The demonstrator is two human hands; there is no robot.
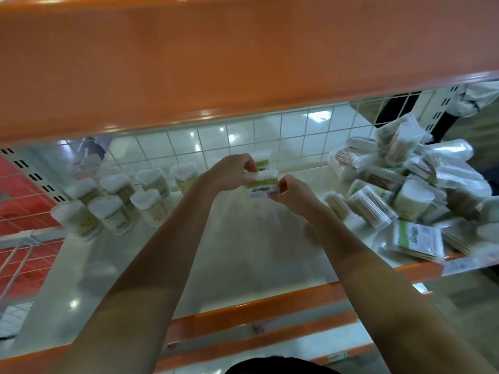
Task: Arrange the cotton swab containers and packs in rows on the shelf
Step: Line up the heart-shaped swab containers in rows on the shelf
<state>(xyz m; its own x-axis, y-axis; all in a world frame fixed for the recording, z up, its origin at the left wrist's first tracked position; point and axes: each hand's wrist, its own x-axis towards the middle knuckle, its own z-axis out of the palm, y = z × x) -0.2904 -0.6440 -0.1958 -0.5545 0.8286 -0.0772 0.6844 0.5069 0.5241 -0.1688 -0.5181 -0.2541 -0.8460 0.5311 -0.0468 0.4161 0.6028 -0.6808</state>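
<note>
Both bare forearms reach up from the bottom of the frame and converge near its middle. The left hand [234, 171] sits slightly higher, its fingers curled forward in a pinching grip with the back of the hand toward the camera. The right hand [293, 192] is just below and to the right, thumb and fingers also curled in a grip, its knuckles facing the left hand.

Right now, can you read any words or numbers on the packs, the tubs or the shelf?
None can be read for sure.
Pack held in both hands: green and dark print on a white label, too blurred.
Flat pack at the front of the heap: green band with dark print, too blurred.
Round tubs: dark and green marks on the sides, too small.
Tag on the shelf's orange edge: pale, unreadable.
</note>
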